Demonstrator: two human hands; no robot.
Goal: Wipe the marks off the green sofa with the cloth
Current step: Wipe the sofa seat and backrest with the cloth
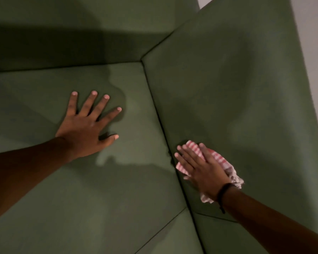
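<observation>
A red-and-white striped cloth (pixel 218 158) is pressed at lower right against a green sofa's inner arm panel (pixel 237 88) by the flat, straight-fingered right hand (pixel 204 170), the spread left hand (pixel 86 131) is braced on the seat cushion (pixel 117 189), and even, overlapping strokes are advised.

Two arms showed in the picture, and both were bare from the wrist back to the edge of the view. The left hand (pixel 84 132) was bare too, with four long fingers (pixel 89 105) and a thumb, and the nails were cut short. The right hand (pixel 204 173) had short nails as well. Round the right wrist sat a thin black band (pixel 222 194), like a cord. A small black end of it, with a little knot, hung from the band at the side of the wrist.
</observation>
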